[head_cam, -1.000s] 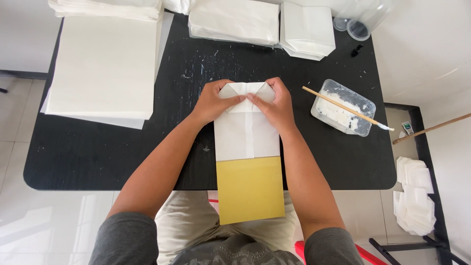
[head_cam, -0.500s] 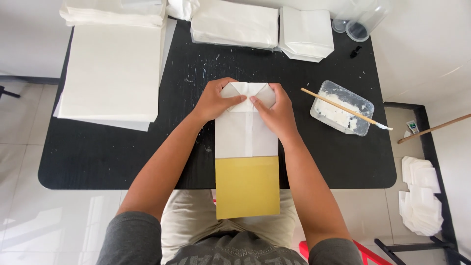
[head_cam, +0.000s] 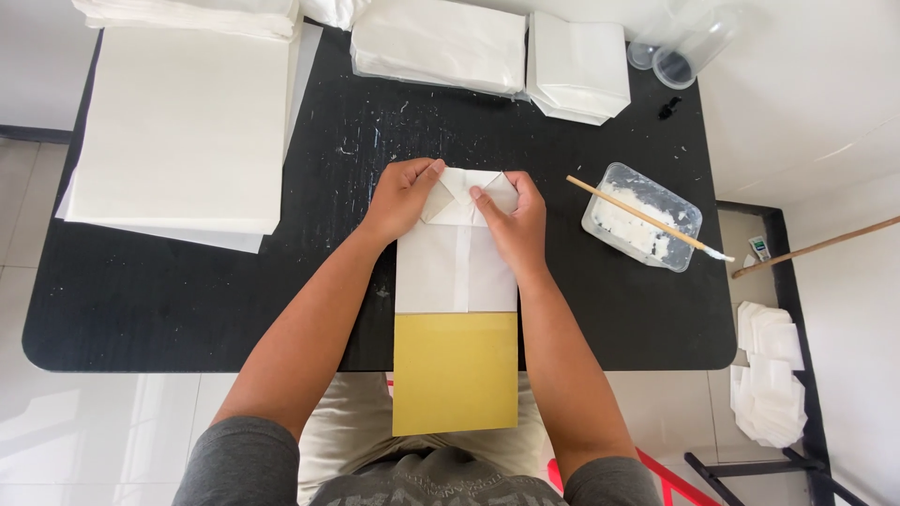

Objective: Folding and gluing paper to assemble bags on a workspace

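Both hands press the folded top of a white paper bag (head_cam: 457, 272) lying on the black surface (head_cam: 187, 290). The left hand (head_cam: 403, 195) and right hand (head_cam: 514, 217) pinch its corner flaps with fingers (head_cam: 483, 199). A yellow board (head_cam: 455, 373) sticks out of the bag toward the person; a glue tray (head_cam: 641, 215) sits to the right.

The surface (head_cam: 169, 300) is black with rounded corners, flecked with white smears near its middle. On it lie a large pile of white sheets (head_cam: 183, 126) at the far left, two stacks of folded white paper (head_cam: 441, 42) and (head_cam: 579, 66) along the far edge, and a clear plastic tub of white paste (head_cam: 640, 217) at the right — a wooden stick (head_cam: 647, 219) rests across it. A white paper bag (head_cam: 457, 267) over a yellow board (head_cam: 456, 373) lies at the near edge — the board overhangs it.
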